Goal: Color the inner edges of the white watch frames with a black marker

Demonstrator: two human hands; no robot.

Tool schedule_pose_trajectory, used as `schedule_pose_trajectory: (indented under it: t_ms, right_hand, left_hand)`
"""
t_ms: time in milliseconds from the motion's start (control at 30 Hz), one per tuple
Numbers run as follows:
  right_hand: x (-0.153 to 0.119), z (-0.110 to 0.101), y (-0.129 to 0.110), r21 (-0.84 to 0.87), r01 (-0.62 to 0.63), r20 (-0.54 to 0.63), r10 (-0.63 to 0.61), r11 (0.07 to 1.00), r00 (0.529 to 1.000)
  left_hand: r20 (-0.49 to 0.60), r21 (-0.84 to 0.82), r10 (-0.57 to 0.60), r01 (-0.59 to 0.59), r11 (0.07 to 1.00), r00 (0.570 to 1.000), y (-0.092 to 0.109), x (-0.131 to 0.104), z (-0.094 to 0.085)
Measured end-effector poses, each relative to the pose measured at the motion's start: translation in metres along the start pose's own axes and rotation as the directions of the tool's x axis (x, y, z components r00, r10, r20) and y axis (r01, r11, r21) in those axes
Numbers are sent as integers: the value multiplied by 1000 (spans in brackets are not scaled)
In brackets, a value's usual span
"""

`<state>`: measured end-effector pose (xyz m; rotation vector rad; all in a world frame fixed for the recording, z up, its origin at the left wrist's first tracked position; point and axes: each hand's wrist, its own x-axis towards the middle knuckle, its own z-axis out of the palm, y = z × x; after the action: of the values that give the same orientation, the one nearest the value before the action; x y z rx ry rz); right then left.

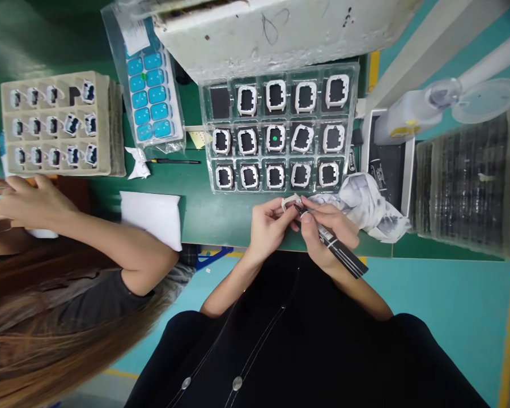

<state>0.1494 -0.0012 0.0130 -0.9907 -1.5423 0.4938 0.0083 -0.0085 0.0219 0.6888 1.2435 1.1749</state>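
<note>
One co-worker's arm (97, 238), at far left, bends near a beige tray (105, 122); a stray elbow might jog the counter (212, 221). Next, a clear bag of blue pieces (155, 93) carries a printed white label (134, 34), too small to read. The clear tray (233, 119) bears fourteen white frames (276, 137), set close enough to the wrists that a knock could shift them. The left hand (266, 232) pinches a small white frame (289, 200) between thumb and fingers; its grip could slip on so slight a piece. The right hand (323, 241) grips a black marker (344, 256) like a pen, tip close to the frame, so a slip could leave stray ink (its pale barrel print is illegible). Beside it, the smudged cloth (363, 204) could pass on stains.
</note>
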Motion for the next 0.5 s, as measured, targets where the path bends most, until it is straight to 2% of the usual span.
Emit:
schedule_pose_trajectory:
  t_ms: [133, 300, 500]
  right_hand:
    - [2, 3, -1, -34, 61, -27, -62, 998, 998]
    - [0, -1, -1, -63, 22, 18, -21, 998, 1000]
    - [-1, -1, 0, -73, 31, 6, -30, 997, 1000]
  left_hand:
    - [-27, 29, 20, -19, 999, 999, -2, 0, 2]
    - [-50, 69, 54, -50, 996, 997, -4, 0, 3]
    - [-59, 115, 93, -86, 990, 994, -7, -1, 2]
